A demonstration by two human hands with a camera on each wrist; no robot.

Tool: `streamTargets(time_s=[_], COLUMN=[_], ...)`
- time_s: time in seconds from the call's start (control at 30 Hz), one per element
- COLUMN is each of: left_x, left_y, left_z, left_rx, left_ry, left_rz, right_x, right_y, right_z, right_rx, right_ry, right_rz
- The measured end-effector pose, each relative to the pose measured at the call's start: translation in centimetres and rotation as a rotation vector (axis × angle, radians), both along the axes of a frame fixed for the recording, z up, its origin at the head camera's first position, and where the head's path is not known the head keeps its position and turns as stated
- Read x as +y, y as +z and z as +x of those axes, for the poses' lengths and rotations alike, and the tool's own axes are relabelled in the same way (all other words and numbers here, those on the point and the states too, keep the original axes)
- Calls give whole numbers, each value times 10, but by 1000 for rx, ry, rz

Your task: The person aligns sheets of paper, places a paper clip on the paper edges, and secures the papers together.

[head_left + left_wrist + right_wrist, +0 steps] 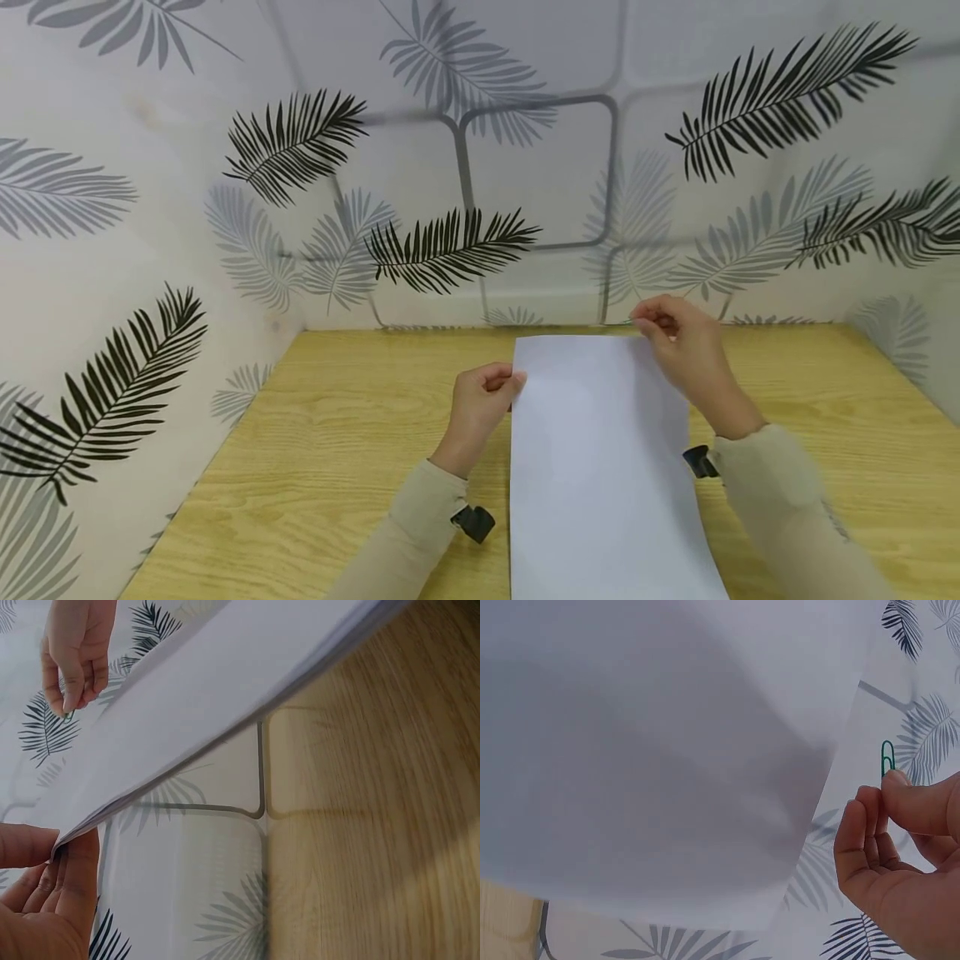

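With my left grip I pinch the left edge of the white sheets, close to their far left corner, thumb on one face and fingers on the other. My right grip pinches a green paper clip near the far right corner, apart from the paper. The sheets stretch toward me above the wood-grain tabletop, before a leaf-patterned wall.
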State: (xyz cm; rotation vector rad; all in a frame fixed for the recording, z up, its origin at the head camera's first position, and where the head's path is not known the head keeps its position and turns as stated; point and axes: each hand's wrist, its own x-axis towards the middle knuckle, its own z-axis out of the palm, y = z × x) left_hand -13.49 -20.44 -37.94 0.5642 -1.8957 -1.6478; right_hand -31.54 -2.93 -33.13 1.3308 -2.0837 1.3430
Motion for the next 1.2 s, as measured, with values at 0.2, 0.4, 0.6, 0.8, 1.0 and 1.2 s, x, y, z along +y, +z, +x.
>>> streamTargets(time_s=[0.2, 0.4, 0.6, 0.8, 1.0, 1.2], left_x=[2, 5, 18, 21, 21, 22], left_y=[1, 8, 30, 33, 32, 32], left_z=[0, 2, 13, 17, 16, 16], left_rx=[12, 3, 14, 33, 25, 43], left_ry=[8, 10, 10, 7, 11, 1], left_rz=[-19, -33, -45, -40, -57, -123], right_x=[-14, -28, -40, -44, -44, -44], right_y=[4, 7, 5, 5, 8, 10], right_z=[12, 23, 29, 34, 37, 39], right_rx=[46, 78, 96, 90, 87, 106], right_ry=[60, 134, 185, 215, 217, 219], right_rz=[-11, -10, -12, 8, 50, 46])
